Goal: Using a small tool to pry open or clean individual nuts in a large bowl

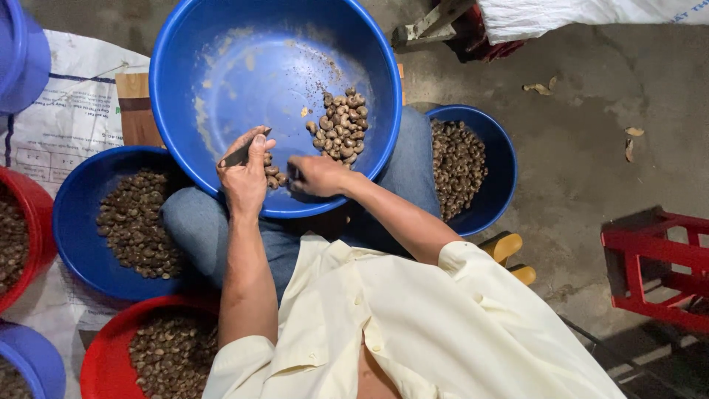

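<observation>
head view: the large blue basin (221,66) rests on the person's lap. the left hand (244,174) is closed on a small dark blade (240,154) at the basin's near rim; the right hand (316,175) beside it pinches a cashew nut. a nut pile (341,127) lies inside. this looks like shelling; the cut needs a steady, careful press.

Red stool (653,266) stands beside white sack (583,16).

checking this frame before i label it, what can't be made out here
Head view only:
- Right hand: fingers curl inward, hiding whatever they grip.
- Left hand: thin dark tool, tip too small to identify.
- Red basin: cut off by the left edge.
- Nuts: too small to judge condition.
</observation>
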